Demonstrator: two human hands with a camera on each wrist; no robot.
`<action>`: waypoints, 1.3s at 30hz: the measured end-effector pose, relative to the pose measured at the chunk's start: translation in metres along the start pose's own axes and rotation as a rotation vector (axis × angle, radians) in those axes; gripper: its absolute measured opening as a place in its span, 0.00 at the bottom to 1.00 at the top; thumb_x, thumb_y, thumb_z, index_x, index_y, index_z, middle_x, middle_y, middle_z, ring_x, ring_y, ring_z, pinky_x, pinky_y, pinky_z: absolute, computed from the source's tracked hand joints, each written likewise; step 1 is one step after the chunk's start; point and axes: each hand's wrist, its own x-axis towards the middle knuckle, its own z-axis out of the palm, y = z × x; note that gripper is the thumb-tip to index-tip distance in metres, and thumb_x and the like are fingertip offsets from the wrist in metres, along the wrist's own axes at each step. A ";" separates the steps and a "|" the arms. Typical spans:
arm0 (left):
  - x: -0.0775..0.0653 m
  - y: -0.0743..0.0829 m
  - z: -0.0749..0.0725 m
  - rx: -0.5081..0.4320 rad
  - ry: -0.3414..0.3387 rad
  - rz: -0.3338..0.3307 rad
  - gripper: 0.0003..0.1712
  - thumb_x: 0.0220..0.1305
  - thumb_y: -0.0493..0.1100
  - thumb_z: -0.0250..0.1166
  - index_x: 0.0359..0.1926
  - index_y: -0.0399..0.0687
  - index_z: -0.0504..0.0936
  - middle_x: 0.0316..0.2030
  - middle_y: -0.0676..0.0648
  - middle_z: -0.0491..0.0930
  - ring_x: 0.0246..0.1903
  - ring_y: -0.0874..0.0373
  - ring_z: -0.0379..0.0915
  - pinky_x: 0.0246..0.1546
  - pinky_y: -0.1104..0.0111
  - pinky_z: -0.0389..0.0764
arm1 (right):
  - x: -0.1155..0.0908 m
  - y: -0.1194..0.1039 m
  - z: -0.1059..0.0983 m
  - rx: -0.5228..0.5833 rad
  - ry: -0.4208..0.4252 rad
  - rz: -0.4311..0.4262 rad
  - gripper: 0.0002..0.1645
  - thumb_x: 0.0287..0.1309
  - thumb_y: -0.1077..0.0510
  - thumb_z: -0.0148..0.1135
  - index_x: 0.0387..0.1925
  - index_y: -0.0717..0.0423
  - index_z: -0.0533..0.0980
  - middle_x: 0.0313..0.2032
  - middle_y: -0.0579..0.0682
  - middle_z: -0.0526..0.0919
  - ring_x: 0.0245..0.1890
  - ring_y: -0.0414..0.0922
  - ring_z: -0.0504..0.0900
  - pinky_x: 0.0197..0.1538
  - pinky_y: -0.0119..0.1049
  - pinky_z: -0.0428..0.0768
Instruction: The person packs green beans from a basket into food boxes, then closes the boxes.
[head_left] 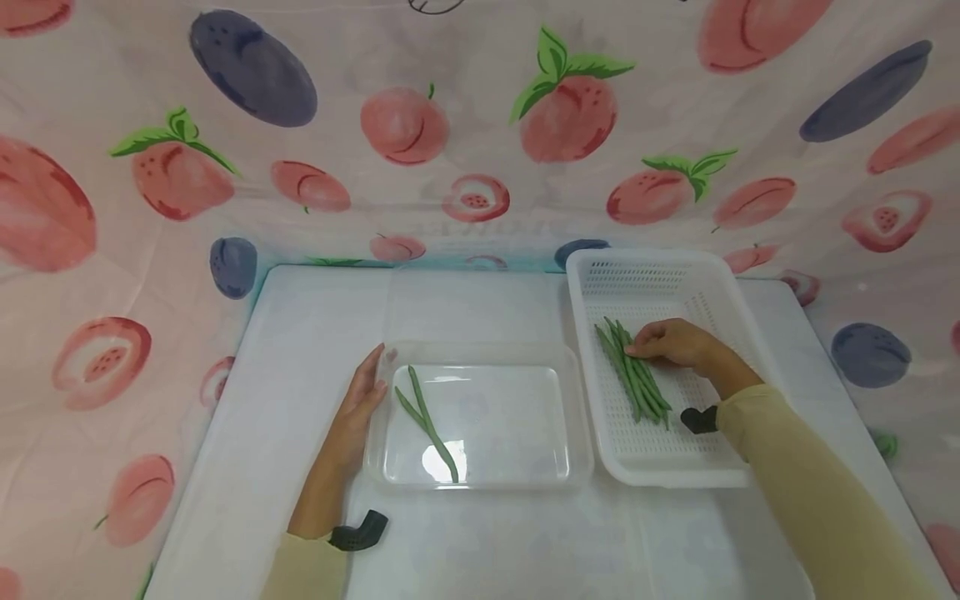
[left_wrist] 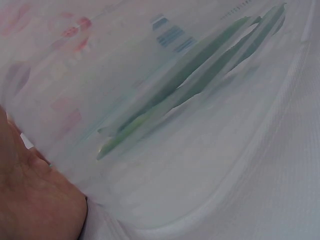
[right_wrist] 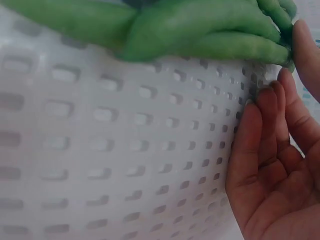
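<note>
A clear plastic box [head_left: 480, 479] sits mid-table with a few green beans [head_left: 423, 408] lying in its left part. At its left side, my left hand [head_left: 352, 425] holds the rim, thumb near the top edge and fingers along the outside. The left wrist view shows the beans [left_wrist: 175, 95] and part of the left hand [left_wrist: 40, 195] beside the box. My right hand [head_left: 678, 343] is over a bunch of green beans [head_left: 630, 371] in the white basket [head_left: 611, 450]. In the right wrist view its thumb and index finger [right_wrist: 295, 100] pinch at the bean ends [right_wrist: 282, 54].
The perforated basket stands to the right of the box, close to its side. Both rest on a white table [head_left: 480, 550]. A fruit-print cloth [head_left: 480, 125] hangs behind and around the table. Each sleeve has a dark wrist piece [head_left: 360, 532] at the cuff.
</note>
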 end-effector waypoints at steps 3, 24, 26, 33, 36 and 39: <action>0.000 0.000 0.000 0.005 0.000 -0.004 0.32 0.81 0.52 0.45 0.81 0.68 0.50 0.82 0.59 0.46 0.82 0.51 0.33 0.76 0.35 0.44 | 0.002 0.001 0.001 0.018 0.000 -0.008 0.33 0.58 0.37 0.72 0.48 0.60 0.77 0.40 0.48 0.79 0.43 0.46 0.73 0.45 0.36 0.73; 0.000 0.000 -0.002 -0.010 -0.003 -0.009 0.33 0.81 0.53 0.46 0.81 0.69 0.50 0.81 0.61 0.47 0.82 0.53 0.34 0.77 0.36 0.43 | 0.001 0.002 -0.006 0.210 -0.148 0.028 0.40 0.67 0.43 0.66 0.67 0.63 0.63 0.52 0.55 0.76 0.43 0.44 0.80 0.48 0.39 0.84; 0.000 0.001 -0.001 -0.010 -0.004 -0.010 0.33 0.81 0.53 0.46 0.81 0.69 0.50 0.81 0.61 0.47 0.82 0.53 0.34 0.77 0.36 0.43 | -0.003 -0.001 -0.010 0.240 -0.170 0.024 0.35 0.70 0.45 0.63 0.66 0.62 0.63 0.49 0.53 0.78 0.41 0.43 0.81 0.46 0.38 0.85; 0.000 -0.001 -0.001 -0.014 -0.004 -0.014 0.33 0.80 0.53 0.47 0.80 0.70 0.50 0.81 0.61 0.47 0.82 0.54 0.33 0.77 0.37 0.43 | -0.017 -0.008 -0.024 0.323 -0.167 0.028 0.26 0.76 0.46 0.55 0.59 0.61 0.61 0.49 0.56 0.79 0.42 0.46 0.88 0.43 0.40 0.88; 0.001 -0.001 -0.002 -0.022 -0.004 -0.015 0.33 0.80 0.53 0.47 0.81 0.69 0.50 0.81 0.61 0.48 0.82 0.55 0.33 0.77 0.38 0.42 | -0.025 -0.016 -0.029 0.346 -0.160 0.011 0.28 0.77 0.44 0.52 0.60 0.62 0.58 0.46 0.55 0.78 0.41 0.48 0.89 0.43 0.42 0.89; 0.001 -0.001 -0.002 -0.023 -0.006 -0.010 0.33 0.80 0.53 0.47 0.81 0.68 0.50 0.81 0.61 0.48 0.82 0.54 0.33 0.77 0.38 0.43 | -0.032 -0.025 -0.032 0.372 -0.145 -0.010 0.31 0.77 0.42 0.50 0.62 0.62 0.56 0.42 0.52 0.78 0.39 0.49 0.90 0.42 0.43 0.89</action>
